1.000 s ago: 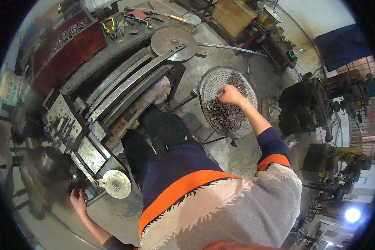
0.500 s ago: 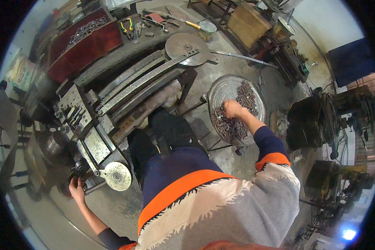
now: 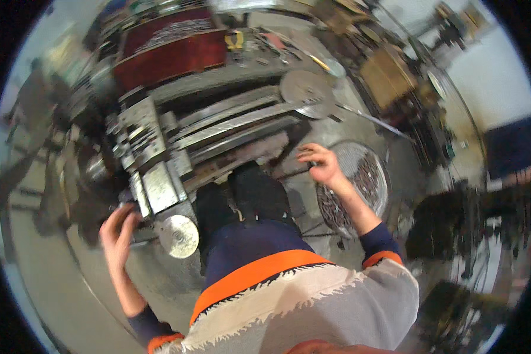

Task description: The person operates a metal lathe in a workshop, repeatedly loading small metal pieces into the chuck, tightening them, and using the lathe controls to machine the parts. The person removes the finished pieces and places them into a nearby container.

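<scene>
My right hand (image 3: 323, 167) is raised beside the left rim of a round perforated metal tray (image 3: 343, 154). Its fingers are bent around a small dark metal part (image 3: 311, 166), partly hidden and blurred. Many small brownish metal parts (image 3: 366, 180) lie heaped in the tray. At the left, my left hand (image 3: 118, 233) is open, thumb and fingers apart, its fingertips close to the machine's near left end. Motion blur hides whether they touch it. A bare round metal disc (image 3: 179, 236) sits right of that hand, below the machine's slide (image 3: 159, 187) and tool block (image 3: 143, 134).
Behind the long machine rails (image 3: 236, 125) stands a red bin (image 3: 171, 64) of metal parts. Pliers with yellow handles (image 3: 235, 40) and other tools lie on the bench. A large round plate (image 3: 307, 94) caps the rails' far end. Dark machinery (image 3: 442, 224) stands at the right.
My right hand has come up out of the tray and moved left, toward the machine. My left hand has loosened and risen from the machine's lower end. The whole view has shifted and tilted.
</scene>
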`<state>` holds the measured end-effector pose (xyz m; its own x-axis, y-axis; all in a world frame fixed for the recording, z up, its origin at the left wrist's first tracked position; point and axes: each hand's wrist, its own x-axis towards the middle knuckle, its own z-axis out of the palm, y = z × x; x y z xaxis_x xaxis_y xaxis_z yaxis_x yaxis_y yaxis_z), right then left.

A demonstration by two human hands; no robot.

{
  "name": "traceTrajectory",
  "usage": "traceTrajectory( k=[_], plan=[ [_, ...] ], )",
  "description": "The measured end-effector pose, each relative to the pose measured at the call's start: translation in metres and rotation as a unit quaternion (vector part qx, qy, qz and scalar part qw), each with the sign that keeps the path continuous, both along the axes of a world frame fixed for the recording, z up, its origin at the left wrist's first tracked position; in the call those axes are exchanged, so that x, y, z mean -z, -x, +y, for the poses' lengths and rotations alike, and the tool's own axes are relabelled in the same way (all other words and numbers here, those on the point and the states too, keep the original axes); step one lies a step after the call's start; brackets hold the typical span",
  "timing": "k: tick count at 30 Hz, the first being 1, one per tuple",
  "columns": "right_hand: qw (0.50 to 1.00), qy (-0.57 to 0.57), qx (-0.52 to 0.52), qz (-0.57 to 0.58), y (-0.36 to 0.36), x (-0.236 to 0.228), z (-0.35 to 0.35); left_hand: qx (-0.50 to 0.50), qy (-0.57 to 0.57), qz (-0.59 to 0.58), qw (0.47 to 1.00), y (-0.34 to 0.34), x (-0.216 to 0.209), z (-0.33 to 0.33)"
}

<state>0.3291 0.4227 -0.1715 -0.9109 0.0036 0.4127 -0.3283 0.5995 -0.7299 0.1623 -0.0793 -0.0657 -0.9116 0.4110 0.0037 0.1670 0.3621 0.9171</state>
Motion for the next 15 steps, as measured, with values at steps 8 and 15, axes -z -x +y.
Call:
traceTrajectory(
  k=[8, 15],
  plan=[
    [0.957, 0.06, -0.25, 0.133, 0.116, -0.087, -0.196, 0.156, -0.229, -0.154, 0.948, -0.009, 0.006, 0.108],
    [0.951, -0.041, -0.244, 0.186, 0.128, -0.102, -0.242, 0.062, -0.249, -0.098, 0.962, -0.02, 0.017, 0.074]
  ],
)
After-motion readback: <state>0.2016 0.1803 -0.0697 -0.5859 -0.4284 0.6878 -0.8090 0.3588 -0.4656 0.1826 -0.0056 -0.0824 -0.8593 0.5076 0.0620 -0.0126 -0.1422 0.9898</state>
